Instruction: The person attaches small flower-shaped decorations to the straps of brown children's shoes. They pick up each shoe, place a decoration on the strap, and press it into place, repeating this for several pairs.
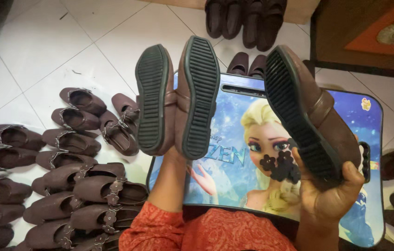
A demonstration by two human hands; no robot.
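Both arms are raised — the left hand [173, 155] grasps two brown shoes [178, 97], the right hand [329, 193] clenches one shoe [311, 114], soles up.

I see two shoes [177, 100] held up left of a single shoe [309, 116], all above the lap tray [234, 186]. Rows of shoes [52, 181] lie on the floor [43, 42] to its left.

Left hand [173, 155] holds two brown shoes [178, 97] soles up; right hand [329, 193] grips a third shoe [313, 116] above a blue picture tray [373, 139]; more shoes [62, 186] cover the floor [34, 42].
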